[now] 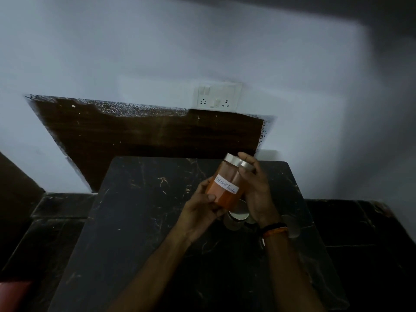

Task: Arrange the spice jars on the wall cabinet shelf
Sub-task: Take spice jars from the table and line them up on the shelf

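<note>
I hold the red chilli powder jar (227, 185) in both hands above the dark marbled worktop (144, 221), tilted so its silver lid (238, 162) leans up and to the right, toward the wall. My left hand (203, 209) is closed around the bottom of the jar, thumb lying across the orange powder side, and my right hand (258, 194) wraps the far side, its fingertips (244, 156) curled over the rim of the lid. The white handwritten label (227, 184) faces me. Just under the held jar, other jars (238, 218) stand on the worktop, their round metal lids catching a little light; they are partly hidden by my hands and too dim to read. A dark and orange wristband (275, 229) sits on my right wrist. The raised slab of the worktop has a lot of bare surface to my left, running out to its left edge, where it steps down to a lower dark ledge (60, 208). Its back edge meets a brown wooden panel (146, 134) on the pale wall, and its right back corner lies just beyond my right hand. A white switch and socket plate (217, 95) sits on the wall above the panel, well apart from the jar.
</note>
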`<state>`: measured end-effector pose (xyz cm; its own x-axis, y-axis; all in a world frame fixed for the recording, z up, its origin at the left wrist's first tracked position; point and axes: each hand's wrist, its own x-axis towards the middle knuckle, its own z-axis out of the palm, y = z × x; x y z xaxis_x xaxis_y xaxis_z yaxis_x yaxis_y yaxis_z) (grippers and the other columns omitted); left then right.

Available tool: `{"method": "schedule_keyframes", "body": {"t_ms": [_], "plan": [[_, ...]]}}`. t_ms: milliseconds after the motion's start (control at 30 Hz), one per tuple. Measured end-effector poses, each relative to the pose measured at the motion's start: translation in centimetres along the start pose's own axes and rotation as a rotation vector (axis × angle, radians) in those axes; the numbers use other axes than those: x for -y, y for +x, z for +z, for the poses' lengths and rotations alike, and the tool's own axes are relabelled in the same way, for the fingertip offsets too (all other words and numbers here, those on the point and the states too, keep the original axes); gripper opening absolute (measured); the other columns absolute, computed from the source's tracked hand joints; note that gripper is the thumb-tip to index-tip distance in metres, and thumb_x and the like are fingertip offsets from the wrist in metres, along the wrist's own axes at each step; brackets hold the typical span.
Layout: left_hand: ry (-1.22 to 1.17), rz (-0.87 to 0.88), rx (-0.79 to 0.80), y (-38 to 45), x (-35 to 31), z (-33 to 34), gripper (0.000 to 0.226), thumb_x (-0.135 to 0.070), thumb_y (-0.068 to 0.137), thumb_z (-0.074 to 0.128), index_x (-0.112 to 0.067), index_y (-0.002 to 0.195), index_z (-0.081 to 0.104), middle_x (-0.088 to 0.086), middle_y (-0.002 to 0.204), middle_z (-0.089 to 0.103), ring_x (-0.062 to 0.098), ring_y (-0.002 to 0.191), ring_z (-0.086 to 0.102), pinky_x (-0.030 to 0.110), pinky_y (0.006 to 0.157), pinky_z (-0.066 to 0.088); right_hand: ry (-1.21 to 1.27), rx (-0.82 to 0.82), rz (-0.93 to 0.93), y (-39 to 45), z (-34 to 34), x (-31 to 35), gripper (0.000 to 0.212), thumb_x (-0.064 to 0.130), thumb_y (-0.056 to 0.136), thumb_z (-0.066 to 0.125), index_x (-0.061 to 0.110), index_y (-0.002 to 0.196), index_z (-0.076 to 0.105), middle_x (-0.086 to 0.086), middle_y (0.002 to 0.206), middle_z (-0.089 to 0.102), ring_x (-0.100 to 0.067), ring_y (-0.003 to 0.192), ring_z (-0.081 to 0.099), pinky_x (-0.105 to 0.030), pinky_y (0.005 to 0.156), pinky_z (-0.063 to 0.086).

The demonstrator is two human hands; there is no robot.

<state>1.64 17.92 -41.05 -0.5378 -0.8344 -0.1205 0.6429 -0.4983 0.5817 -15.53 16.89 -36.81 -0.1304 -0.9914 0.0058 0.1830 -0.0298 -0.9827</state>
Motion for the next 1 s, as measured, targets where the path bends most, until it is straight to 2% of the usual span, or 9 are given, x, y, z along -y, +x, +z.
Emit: {"method": "schedule_keyframes", "body": {"t_ms": [67, 167, 300, 433, 667, 867, 1000], "plan": [[0.023, 0.05, 0.007, 0.5, -0.4, 0.7, 0.073, -0.01, 0.071, 0.077, -0.027, 0.138, 0.055, 0.019, 0.149, 0.042, 0.043, 0.132, 0.05, 0.058, 0.104, 0.045, 0.021, -0.008, 0.012, 0.5, 0.7, 0.2, 0.066, 0.045, 0.085, 0.066, 0.028, 0.146, 0.046, -0.008, 0.143, 0.054, -0.032, 0.122, 0.061, -0.034, 0.083, 0.058], [0.039, 0.102, 0.04, 1.0, -1.1, 1.4, 0.067, -0.001, 0.078, 0.07, -0.027, 0.138, 0.056, 0.018, 0.149, 0.042, 0.04, 0.13, 0.053, 0.054, 0.1, 0.049, 0.071, 0.001, 0.014, 1.1, 1.6, 1.0, 0.086, 0.058, 0.077, 0.069, 0.029, 0.151, 0.038, -0.002, 0.141, 0.055, -0.023, 0.12, 0.065, -0.038, 0.088, 0.059], [0.083, 0.173, 0.088, 1.8, -2.8, 2.7, 0.07, 0.002, 0.08, 0.068, -0.025, 0.143, 0.051, 0.018, 0.151, 0.042, 0.039, 0.133, 0.05, 0.05, 0.1, 0.049, 0.092, 0.038, -0.041, 2.8, 2.3, 3.2, 0.078, 0.057, 0.079, 0.064, 0.032, 0.149, 0.041, -0.002, 0.143, 0.054, -0.024, 0.122, 0.064, -0.037, 0.089, 0.059], [0.152, 0.249, 0.066, 2.8, -5.1, 4.4, 0.071, 0.002, 0.08, 0.065, -0.024, 0.144, 0.049, 0.015, 0.146, 0.049, 0.037, 0.13, 0.053, 0.048, 0.096, 0.051, 0.134, 0.067, -0.099, 4.6, 3.4, 5.9, 0.068, 0.047, 0.087, 0.063, 0.025, 0.149, 0.044, -0.008, 0.138, 0.06, -0.026, 0.119, 0.066, -0.033, 0.084, 0.058], [0.19, 0.347, 0.068, 3.9, -10.2, 8.0, 0.08, -0.004, 0.069, 0.077, -0.021, 0.142, 0.05, 0.009, 0.133, 0.064, 0.034, 0.125, 0.059, 0.049, 0.094, 0.053, 0.22, 0.13, -0.189, 7.1, 5.7, 11.6, 0.063, 0.04, 0.089, 0.064, 0.017, 0.146, 0.048, -0.009, 0.134, 0.064, -0.022, 0.112, 0.07, -0.032, 0.08, 0.059], [0.236, 0.445, 0.111, 4.8, -14.0, 11.4, 0.071, 0.003, 0.077, 0.071, -0.019, 0.141, 0.05, 0.015, 0.133, 0.062, 0.037, 0.126, 0.058, 0.049, 0.094, 0.054, 0.165, 0.158, -0.288, 8.5, 7.3, 17.1, 0.058, 0.038, 0.092, 0.059, 0.017, 0.144, 0.049, -0.006, 0.131, 0.065, -0.02, 0.108, 0.071, -0.031, 0.077, 0.06], [0.289, 0.477, 0.133, 5.5, -16.3, 13.8, 0.068, 0.0, 0.078, 0.071, -0.021, 0.14, 0.052, 0.015, 0.134, 0.061, 0.037, 0.125, 0.06, 0.05, 0.095, 0.054, 0.124, 0.162, -0.36, 8.9, 8.0, 20.6, 0.053, 0.041, 0.09, 0.059, 0.02, 0.139, 0.054, -0.003, 0.127, 0.068, -0.022, 0.106, 0.072, -0.032, 0.076, 0.06]]}}
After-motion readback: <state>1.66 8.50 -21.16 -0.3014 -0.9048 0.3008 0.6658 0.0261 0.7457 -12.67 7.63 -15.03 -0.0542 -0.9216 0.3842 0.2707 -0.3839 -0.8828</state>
